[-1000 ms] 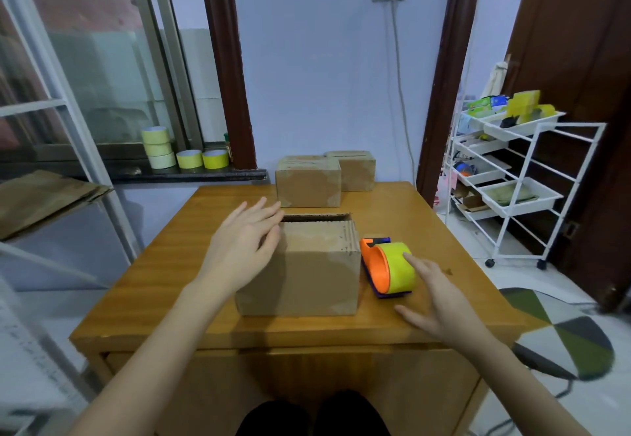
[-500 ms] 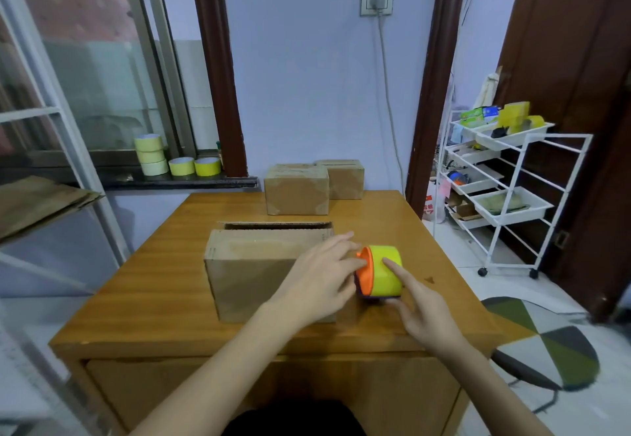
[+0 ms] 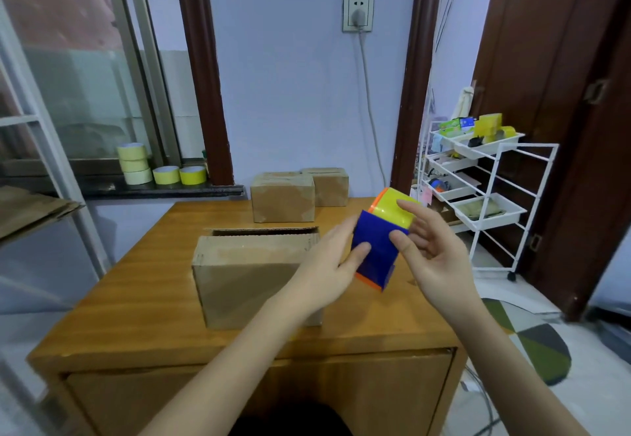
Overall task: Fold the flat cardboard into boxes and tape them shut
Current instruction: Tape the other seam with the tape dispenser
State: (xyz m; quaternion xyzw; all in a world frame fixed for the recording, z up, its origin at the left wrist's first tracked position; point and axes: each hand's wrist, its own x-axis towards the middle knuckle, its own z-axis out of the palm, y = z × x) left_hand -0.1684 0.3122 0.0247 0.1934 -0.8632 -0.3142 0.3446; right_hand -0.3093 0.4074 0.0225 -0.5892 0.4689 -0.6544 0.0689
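Taping step: both hands, left hand (image 3: 327, 264) and right hand (image 3: 433, 258), grip curled round the blue-and-orange tape dispenser with yellow roll (image 3: 380, 241), held just right of the folded brown cardboard box (image 3: 252, 275) on the wooden tabletop (image 3: 136, 316); next likely find the tape end, stick across the box's top seam.

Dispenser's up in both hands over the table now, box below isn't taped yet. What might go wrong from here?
1. The tape dispenser is held only by the fingertips of the left hand and right hand, so it may slip and drop onto the table.
2. Neither hand steadies the near box; its far flap stands open, and pressing tape on could shove the box.
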